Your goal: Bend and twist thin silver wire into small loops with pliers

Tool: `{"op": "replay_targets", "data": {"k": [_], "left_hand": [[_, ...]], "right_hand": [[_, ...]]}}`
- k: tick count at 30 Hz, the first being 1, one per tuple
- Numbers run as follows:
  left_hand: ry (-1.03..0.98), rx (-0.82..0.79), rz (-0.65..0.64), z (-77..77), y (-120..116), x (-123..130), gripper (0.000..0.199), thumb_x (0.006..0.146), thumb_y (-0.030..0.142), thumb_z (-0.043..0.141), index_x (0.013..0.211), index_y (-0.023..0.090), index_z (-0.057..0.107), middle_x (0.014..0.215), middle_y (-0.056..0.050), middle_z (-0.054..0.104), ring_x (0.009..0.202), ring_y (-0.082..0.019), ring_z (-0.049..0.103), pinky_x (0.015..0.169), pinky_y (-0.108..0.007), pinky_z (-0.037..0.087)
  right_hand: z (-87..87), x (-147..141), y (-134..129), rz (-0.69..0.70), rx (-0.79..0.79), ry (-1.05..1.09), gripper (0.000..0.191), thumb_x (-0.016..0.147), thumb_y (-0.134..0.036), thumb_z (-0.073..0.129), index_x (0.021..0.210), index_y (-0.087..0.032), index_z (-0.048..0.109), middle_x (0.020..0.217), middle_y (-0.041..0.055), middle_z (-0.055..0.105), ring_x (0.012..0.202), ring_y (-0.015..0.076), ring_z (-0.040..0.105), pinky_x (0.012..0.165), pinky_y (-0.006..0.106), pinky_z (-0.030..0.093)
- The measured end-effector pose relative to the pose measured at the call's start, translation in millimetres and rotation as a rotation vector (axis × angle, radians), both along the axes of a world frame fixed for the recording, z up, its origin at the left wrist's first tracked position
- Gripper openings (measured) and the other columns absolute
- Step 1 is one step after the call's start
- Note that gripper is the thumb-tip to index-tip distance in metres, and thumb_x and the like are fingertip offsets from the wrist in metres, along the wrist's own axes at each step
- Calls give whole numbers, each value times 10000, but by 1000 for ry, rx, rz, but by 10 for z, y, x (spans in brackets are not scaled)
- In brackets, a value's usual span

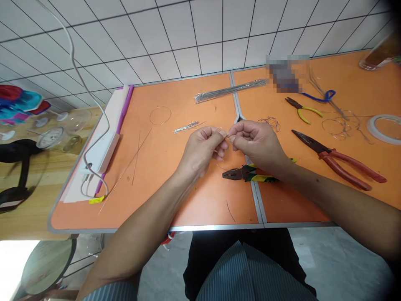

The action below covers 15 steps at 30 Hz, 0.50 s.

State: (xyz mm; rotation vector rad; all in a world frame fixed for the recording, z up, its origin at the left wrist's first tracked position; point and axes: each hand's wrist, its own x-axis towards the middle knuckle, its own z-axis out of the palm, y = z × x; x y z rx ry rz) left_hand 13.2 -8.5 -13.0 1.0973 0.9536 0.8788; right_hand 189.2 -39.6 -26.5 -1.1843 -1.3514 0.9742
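My left hand (pixel 205 148) and my right hand (pixel 258 144) meet above the middle of the orange table (pixel 175 175), fingertips nearly touching. Both are closed in a pinch on a thin wire (pixel 222 167), which curves out below the fingers; its full shape is partly hidden. Under my right wrist lie pliers with yellow-green handles (pixel 239 172), jaws pointing left. A small bundle of short wires (pixel 186 127) rests just left of my left hand, and a wire ring (pixel 160 116) lies farther back. Tangled wire (pixel 272 123) sits behind my right hand.
A long wire bundle (pixel 230 90) lies at the back. On the right are red-handled pliers (pixel 340 161), small yellow-handled pliers (pixel 303 110), a white tape roll (pixel 387 129) and a glass (pixel 377 54). On the left, a white power strip (pixel 102 152) with a cable stands beside loose wires (pixel 136 156).
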Motion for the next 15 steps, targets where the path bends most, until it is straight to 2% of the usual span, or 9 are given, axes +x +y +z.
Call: {"op": "replay_targets", "data": {"k": [3,7,10,15], "left_hand": [[-14,3,16,-4,-4,-2,212,873,287,829,763,195,672,687,15,704,500,-75,577,478,-195,481],[-34,24,56,7,-14,-3,198,845,314,867,813,194,712,754,9,728,574,-90,635,552,-208,579],[-28,42,61,14,-16,-3,207,822,328,884,797,186,736,784,0,729,608,-90,638,590,-223,618],[31,96,76,27,-36,6,216,868,348,842,771,185,739,782,-10,724,620,-98,640,581,-225,613]], "right_hand": [[-10,1,2,-13,54,-64,59,827,-200,710,850,-221,761,757,-8,701,665,134,579,599,296,419],[5,-2,4,8,50,-49,59,861,-272,786,875,-233,745,807,-1,730,732,158,648,659,315,489],[1,4,8,-14,54,-68,122,861,-314,832,871,-234,740,805,-4,713,719,154,613,640,319,460],[-27,14,11,-57,106,-149,87,882,-292,824,882,-232,761,756,-27,660,663,130,507,606,323,379]]}}
